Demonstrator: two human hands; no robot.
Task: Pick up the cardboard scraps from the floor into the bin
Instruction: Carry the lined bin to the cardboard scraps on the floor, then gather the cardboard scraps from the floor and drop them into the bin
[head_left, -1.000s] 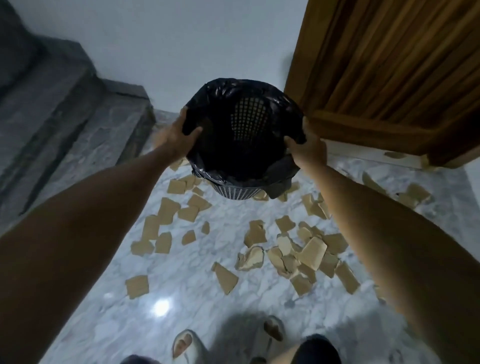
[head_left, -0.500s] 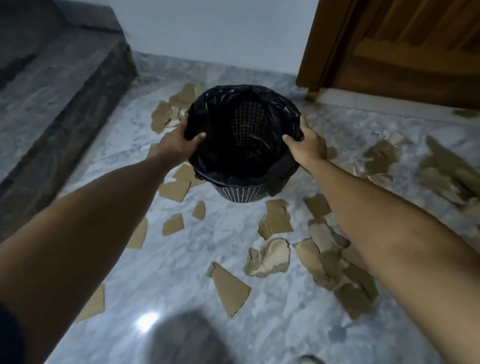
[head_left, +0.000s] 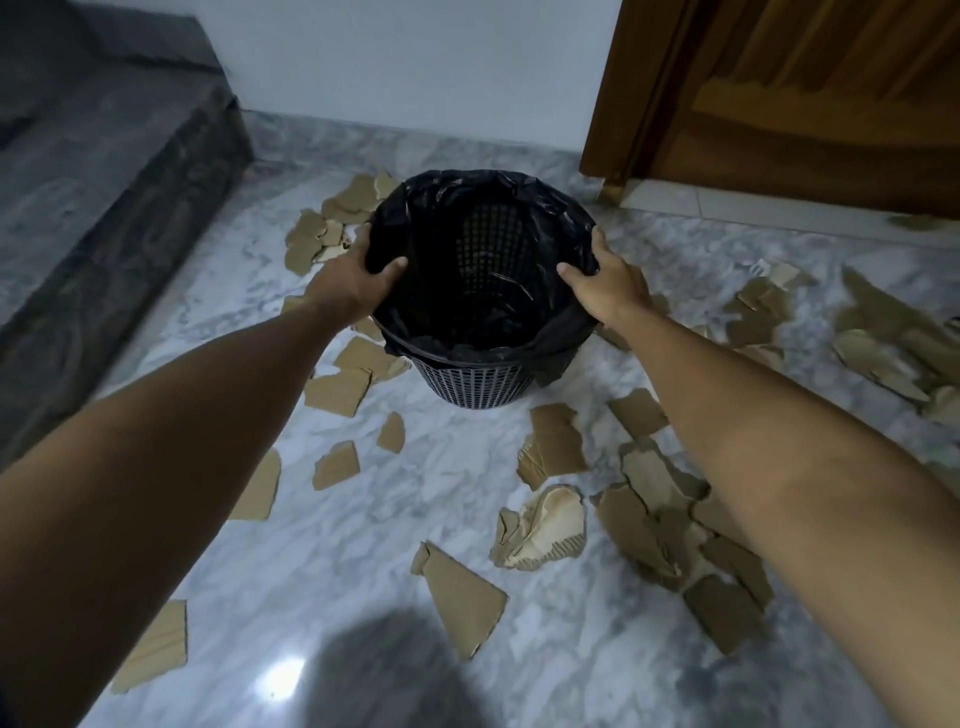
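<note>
With our left hand (head_left: 349, 278) and right hand (head_left: 607, 283) each clasping the rim of the lined bin (head_left: 480, 382) at upper centre of the frame, we should seat it flat among the cardboard scraps (head_left: 553, 449) across the lower floor (head_left: 374, 525) before letting go.

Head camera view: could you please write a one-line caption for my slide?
Both hands, left hand and right hand, grip the rim of a black-lined bin among cardboard scraps on marble floor.
</note>
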